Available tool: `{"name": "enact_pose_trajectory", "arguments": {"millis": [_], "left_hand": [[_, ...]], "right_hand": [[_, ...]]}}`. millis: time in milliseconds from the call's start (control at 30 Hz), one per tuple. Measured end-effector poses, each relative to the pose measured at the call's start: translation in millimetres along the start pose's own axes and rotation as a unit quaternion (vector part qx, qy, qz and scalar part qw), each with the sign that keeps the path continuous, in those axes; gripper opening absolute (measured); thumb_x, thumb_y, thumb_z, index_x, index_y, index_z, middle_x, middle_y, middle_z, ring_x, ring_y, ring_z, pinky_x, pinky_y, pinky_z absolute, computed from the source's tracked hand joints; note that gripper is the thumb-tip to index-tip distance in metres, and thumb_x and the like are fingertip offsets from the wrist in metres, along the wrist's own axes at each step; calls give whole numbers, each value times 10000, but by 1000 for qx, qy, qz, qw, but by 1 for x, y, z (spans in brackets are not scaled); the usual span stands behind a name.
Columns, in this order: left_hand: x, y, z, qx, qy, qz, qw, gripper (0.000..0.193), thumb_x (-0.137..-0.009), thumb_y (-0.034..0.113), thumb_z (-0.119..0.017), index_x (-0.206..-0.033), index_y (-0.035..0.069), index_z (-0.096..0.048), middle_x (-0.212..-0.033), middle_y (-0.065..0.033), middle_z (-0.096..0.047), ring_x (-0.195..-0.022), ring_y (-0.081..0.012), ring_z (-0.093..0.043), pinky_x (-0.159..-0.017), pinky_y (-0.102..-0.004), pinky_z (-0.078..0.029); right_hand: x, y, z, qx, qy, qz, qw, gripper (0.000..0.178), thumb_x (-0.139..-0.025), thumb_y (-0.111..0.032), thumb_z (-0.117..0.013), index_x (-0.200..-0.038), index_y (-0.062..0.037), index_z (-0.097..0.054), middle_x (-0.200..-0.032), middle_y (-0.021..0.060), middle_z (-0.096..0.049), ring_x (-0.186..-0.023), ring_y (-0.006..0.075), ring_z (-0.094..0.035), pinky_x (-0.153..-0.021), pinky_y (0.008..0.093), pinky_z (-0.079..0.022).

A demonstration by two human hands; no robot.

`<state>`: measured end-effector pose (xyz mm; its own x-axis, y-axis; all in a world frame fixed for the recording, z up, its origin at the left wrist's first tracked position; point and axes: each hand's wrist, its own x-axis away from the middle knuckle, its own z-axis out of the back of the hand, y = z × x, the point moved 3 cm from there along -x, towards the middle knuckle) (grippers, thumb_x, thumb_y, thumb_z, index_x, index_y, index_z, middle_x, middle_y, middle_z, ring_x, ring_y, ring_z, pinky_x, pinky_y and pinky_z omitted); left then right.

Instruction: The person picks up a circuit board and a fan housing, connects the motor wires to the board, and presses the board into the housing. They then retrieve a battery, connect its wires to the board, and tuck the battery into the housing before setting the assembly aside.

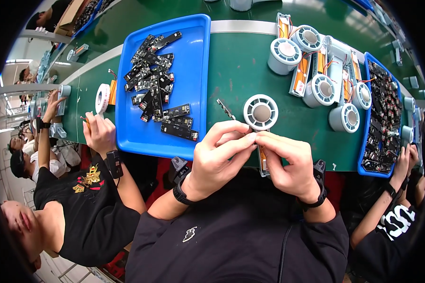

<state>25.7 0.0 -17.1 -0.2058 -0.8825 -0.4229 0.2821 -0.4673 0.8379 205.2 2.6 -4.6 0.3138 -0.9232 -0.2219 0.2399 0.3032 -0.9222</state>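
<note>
Just right of the frame's centre, the pale-blue fan unit (261,112) is seen, its round head above the place where the left hand (216,158) and right hand (290,162) meet. The thumbs and forefingers of both are nearly closed; whether anything is pinched cannot be told. A narrow circuit board (225,109) is seen just beyond the left hand. Fine two-handed work below the head seems in hand; small, steady fingertip movements are probably called for next.

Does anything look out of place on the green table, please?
One slim black circuit board sits beside the left hand, outside the left blue plastic tray where similar boards are piled; it may be in use.
</note>
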Motion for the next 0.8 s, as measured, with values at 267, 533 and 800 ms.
{"name": "enact_pose_trajectory", "arguments": {"millis": [267, 533, 800], "left_hand": [[0, 3, 1, -14, -7, -16, 1000, 347, -797, -113, -819, -1118, 10, -770, -1206, -146, -625, -983, -262, -759, -830, -324, -653], [2, 2, 4, -14, 0, -33, 999, 335, -807, -117, -811, -1119, -3, -768, -1216, -154, -625, -984, -257, -761, -820, -314, -652], [-12, 15, 13, -71, -38, 13, 997, 385, -796, -72, -837, -1164, 1, -749, -1167, -131, -651, -910, -206, -756, -756, -311, -637]], "right_hand": [[4, 2, 2, -28, -16, -11, 999, 319, -867, 155, -612, -1148, 57, -728, -1121, 220, -764, -1012, 315, -774, -870, 325, -601], [9, 1, -5, -55, -9, -33, 998, 348, -855, 139, -635, -1177, 43, -727, -1182, 212, -750, -895, 230, -764, -750, 272, -581], [23, -9, -7, -14, 66, -84, 994, 306, -854, 33, -744, -1149, 34, -664, -926, 107, -704, -646, 115, -606, -571, 242, -470]]}}
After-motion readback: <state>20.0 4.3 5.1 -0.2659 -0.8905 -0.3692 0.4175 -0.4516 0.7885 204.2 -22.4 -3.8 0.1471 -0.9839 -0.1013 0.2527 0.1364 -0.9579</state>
